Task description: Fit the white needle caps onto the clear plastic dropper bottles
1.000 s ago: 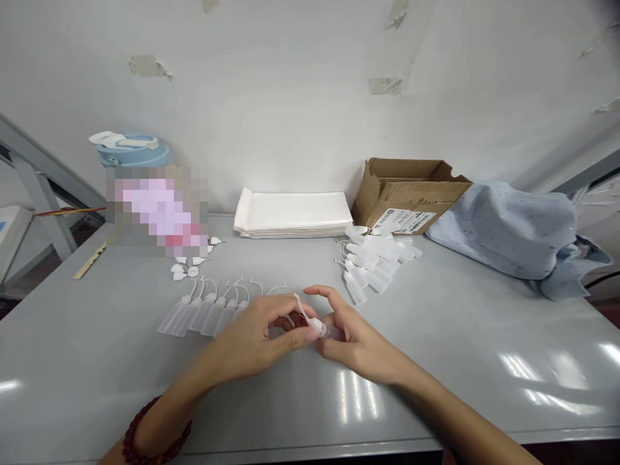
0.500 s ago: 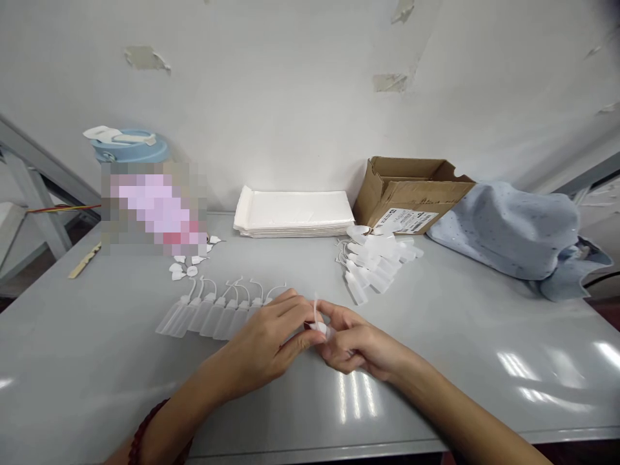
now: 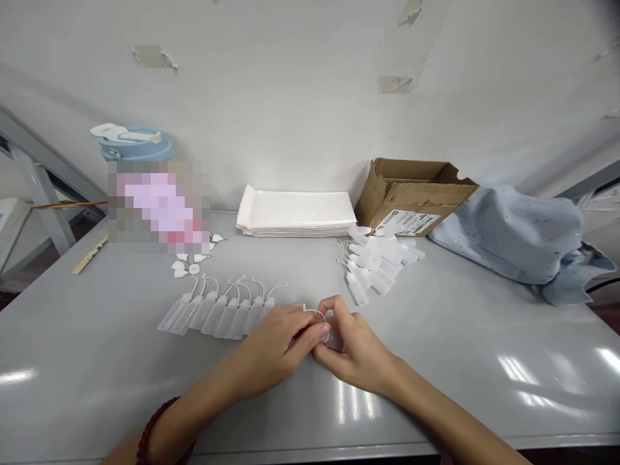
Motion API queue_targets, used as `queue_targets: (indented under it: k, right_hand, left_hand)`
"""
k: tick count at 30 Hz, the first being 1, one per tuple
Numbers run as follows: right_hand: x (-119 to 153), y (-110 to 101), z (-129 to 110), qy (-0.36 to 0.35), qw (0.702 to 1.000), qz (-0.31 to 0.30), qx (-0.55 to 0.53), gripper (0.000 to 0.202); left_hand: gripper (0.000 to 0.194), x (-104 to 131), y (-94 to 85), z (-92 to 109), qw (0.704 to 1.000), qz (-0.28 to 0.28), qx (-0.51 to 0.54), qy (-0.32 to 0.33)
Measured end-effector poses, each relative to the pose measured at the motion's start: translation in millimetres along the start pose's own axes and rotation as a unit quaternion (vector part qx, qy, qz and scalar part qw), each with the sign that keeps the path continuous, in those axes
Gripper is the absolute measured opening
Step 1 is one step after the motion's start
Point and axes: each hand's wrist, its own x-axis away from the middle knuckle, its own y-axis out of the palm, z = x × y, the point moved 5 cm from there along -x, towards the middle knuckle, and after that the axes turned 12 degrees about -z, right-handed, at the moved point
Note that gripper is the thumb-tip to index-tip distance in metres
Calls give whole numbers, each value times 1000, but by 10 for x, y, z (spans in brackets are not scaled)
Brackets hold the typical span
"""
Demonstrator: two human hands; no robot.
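Observation:
Between my hands is a small translucent squeeze bottle [image 3: 333, 338] with a thin white strap curving up from its neck. My right hand [image 3: 361, 349] is closed around the bottle's body. At the neck end, my left hand [image 3: 278, 345] pinches with its thumb, and its fingertips are partly hidden. Left of my hands lies a row of similar squeeze bottles [image 3: 213, 316], straps pointing away from me; my left hand covers the row's right end. A loose pile of more bottles [image 3: 375, 265] lies beyond my right hand. Several small white needle-tipped caps [image 3: 180, 268] are scattered at the left.
A stack of white padded envelopes [image 3: 300, 210] rests against the wall. To its right stands an open cardboard box [image 3: 411, 200] beside a blue spotted cloth [image 3: 513, 232]. A blue-lidded container [image 3: 138, 145], partly blurred out, is at the back left, near a wooden strip [image 3: 90, 255].
The bottle has turned in my hands, and its strap now arches to the left. My right hand has shifted its grip with the index finger raised. The view has moved slightly.

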Motion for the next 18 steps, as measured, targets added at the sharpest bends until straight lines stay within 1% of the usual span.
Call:
queue_targets:
  k: [2, 5, 8, 10, 12, 14, 16, 17, 18]
  right_hand:
    - [0, -26, -17, -7, 1000, -3, 1, 22]
    - [3, -63, -50, -16, 1000, -1, 10, 15]
    - [16, -78, -66, -12, 998, 18, 56, 17]
    - [24, -65, -75, -16, 997, 19, 74, 19]
    - [27, -42, -79, -25, 999, -5, 33, 22]
    - [22, -25, -77, -34, 996, -42, -66, 23]
    - [10, -31, -65, -36, 980, -72, -183, 22]
    - [2, -39, -53, -31, 969, -81, -233, 20]
    - [-7, -50, -38, -24, 958, -86, -272, 18]
  left_hand:
    - [34, 13, -28, 4, 1000, 15, 15, 3]
    - [29, 38, -101, -14, 997, 12, 69, -26]
    - [26, 52, -150, -28, 993, -13, 100, -62]
    - [26, 54, -140, -27, 991, -38, 105, -76]
    - [26, 59, -108, -22, 990, -58, 102, -75]
    - [24, 67, -86, -3, 995, -52, 71, -40]
    - [15, 81, -80, 39, 999, -14, -1, 36]
    - [12, 94, -75, 64, 995, 11, -50, 80]
    - [12, 109, -66, 87, 987, 37, -101, 122]
